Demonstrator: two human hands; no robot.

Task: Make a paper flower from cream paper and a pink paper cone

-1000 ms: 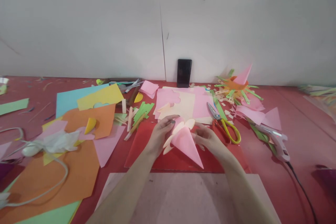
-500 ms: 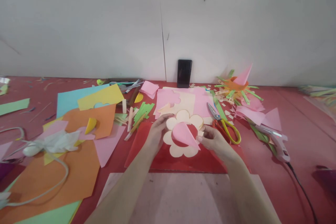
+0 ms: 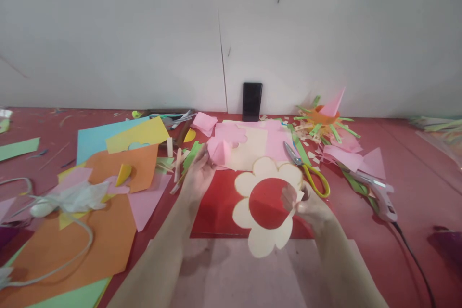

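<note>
My right hand (image 3: 313, 206) pinches the right side of a cream paper flower (image 3: 262, 240), a ring of rounded petals with a large round hole. The flower is held tilted above a red sheet (image 3: 218, 202), which shows through the hole. To the left, the fingers of my left hand (image 3: 198, 178) are closed on the edge of a pink paper cone (image 3: 221, 152), apart from the flower. Behind the cone lie pink and cream sheets (image 3: 254, 144). Beside my right hand rest scissors with yellow handles (image 3: 317, 180).
A glue gun (image 3: 382, 197) with a black cord lies on the right, near an orange-and-green paper piece (image 3: 327, 115) with a pink cone. A phone (image 3: 251, 101) leans against the white partition (image 3: 144, 43). Coloured paper (image 3: 97, 236) and a white cable (image 3: 86, 250) cover the left.
The pink cone, earlier in the flower's hole, has moved left with my left hand, which let go of the flower. My right hand has brought the flower nearer and tilted it.
</note>
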